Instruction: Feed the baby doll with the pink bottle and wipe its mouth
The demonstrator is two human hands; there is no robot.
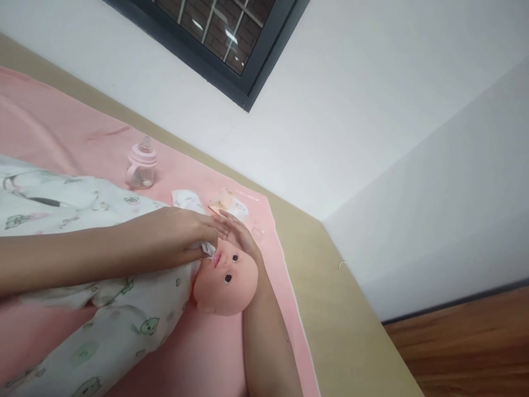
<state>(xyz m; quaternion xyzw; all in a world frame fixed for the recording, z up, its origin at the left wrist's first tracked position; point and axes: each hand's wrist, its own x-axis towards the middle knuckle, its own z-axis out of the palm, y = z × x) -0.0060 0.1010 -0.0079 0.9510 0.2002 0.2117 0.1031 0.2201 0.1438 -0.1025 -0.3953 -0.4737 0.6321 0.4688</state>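
A baby doll [242, 284] with a bald head lies face up, dressed in a white printed outfit [165, 314]. My left hand [188, 231] reaches in from the left and pinches a small piece of white cloth [209, 249] against the doll's mouth and chin. Around the far side of the head is my right hand [237, 229], its forearm passing beside the crown. Its fingers are stretched out near the doll's cheek, close to my left fingertips. Part of the right palm is hidden behind the head.
A pink-capped baby bottle [141, 168] stands on the pink sheet [53, 121]. A folded white printed cloth [185, 198], an orange and white cloth [229, 204] and a small clear item [258, 231] lie near the hands. Beyond the wooden table edge [334, 298] is a white wall with a window [223, 33].
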